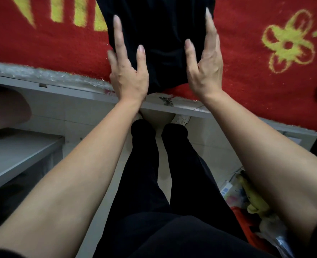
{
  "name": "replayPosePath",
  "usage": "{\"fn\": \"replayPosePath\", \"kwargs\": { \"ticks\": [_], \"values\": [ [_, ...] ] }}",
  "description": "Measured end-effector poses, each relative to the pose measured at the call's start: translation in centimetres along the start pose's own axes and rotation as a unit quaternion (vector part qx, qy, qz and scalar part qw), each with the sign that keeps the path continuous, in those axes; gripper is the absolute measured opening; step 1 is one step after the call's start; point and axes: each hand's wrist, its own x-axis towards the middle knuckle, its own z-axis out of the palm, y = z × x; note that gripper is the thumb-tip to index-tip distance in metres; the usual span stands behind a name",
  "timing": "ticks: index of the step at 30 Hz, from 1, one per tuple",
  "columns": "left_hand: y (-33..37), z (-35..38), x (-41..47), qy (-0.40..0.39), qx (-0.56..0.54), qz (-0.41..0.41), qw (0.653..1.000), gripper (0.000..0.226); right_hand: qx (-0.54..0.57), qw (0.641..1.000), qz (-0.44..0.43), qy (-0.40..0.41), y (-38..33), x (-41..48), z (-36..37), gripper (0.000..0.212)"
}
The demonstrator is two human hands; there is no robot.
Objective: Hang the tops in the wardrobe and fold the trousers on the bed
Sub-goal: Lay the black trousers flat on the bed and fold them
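Observation:
A black garment [161, 34] lies flat on the red blanket [247, 75] covering the bed, its near end reaching the bed's edge. Whether it is trousers or a top I cannot tell. My left hand [126, 71] lies on its left edge with the fingers straight and spread, the thumb resting on the cloth. My right hand [205, 64] mirrors it on the right edge, fingers straight, thumb on the fabric. Both hands press the garment flat from its two sides. The far part of the garment runs out of view at the top.
The red blanket carries yellow patterns [288, 41]. A grey bed frame edge [64, 84] runs in front of me. A grey shelf [18, 155] stands at the left. Bags and a yellow thing [252, 200] lie on the floor at the right. My legs stand on white tiles.

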Motion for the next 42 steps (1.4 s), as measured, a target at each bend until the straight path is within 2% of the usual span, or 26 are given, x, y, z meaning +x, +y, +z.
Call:
{"fn": "replayPosePath", "kwargs": {
  "ticks": [2,3,5,8,10,13,16,18,21,26,31,35,38,42],
  "values": [
    [-0.7,0.6,1.0,-0.100,0.062,-0.094,0.989,0.067,-0.055,0.992,0.077,-0.084,0.8,0.7,0.0,0.061],
    [-1.2,0.8,1.8,-0.167,0.078,-0.147,0.972,0.068,-0.077,0.980,0.127,-0.131,1.5,1.0,0.1,0.064],
    [-1.9,1.2,3.2,-0.252,0.076,-0.206,0.942,0.074,-0.054,0.958,0.216,-0.183,2.6,1.9,0.4,0.077],
    [-2.1,1.3,3.4,-0.266,0.062,-0.201,0.941,0.078,0.030,0.936,0.299,-0.182,3.4,2.2,0.9,0.096],
    [-2.3,0.9,2.3,-0.265,0.036,-0.189,0.945,0.081,0.065,0.933,0.293,-0.199,3.9,1.6,0.9,0.082],
    [-2.2,-0.3,0.4,-0.232,-0.004,-0.152,0.961,0.077,0.030,0.951,0.215,-0.219,3.4,0.4,-0.2,0.055],
    [-0.7,-2.7,-0.7,-0.171,-0.012,-0.110,0.979,0.068,-0.041,0.970,0.121,-0.206,0.9,-0.2,-1.9,0.043],
    [0.9,-5.2,-0.5,-0.152,-0.042,-0.119,0.980,0.065,-0.056,0.975,0.084,-0.199,-2.0,0.2,-3.3,0.037],
    [3.6,-10.5,0.1,-0.074,-0.072,-0.135,0.985,0.059,-0.051,0.981,0.017,-0.184,-8.0,1.2,-5.5,0.037],
    [8.3,-22.4,0.7,0.111,-0.105,-0.084,0.985,0.056,-0.007,0.976,-0.154,-0.151,-21.5,2.9,-8.1,0.043],
    [12.2,-35.5,-1.3,0.171,-0.084,-0.018,0.981,0.068,0.018,0.945,-0.310,-0.106,-36.1,1.0,-11.7,0.052],
    [13.5,-45.8,-5.5,0.267,-0.055,0.016,0.962,0.069,0.041,0.895,-0.440,-0.066,-46.2,-4.7,-13.3,0.061],
    [12.3,-54.0,-10.6,0.341,-0.038,0.033,0.939,0.058,0.054,0.847,-0.526,-0.060,-53.5,-11.6,-12.6,0.063],
    [7.5,-64.9,-20.5,0.408,-0.012,0.024,0.913,0.044,0.092,0.796,-0.594,-0.071,-61.5,-24.0,-10.3,0.058]
  ]
}}
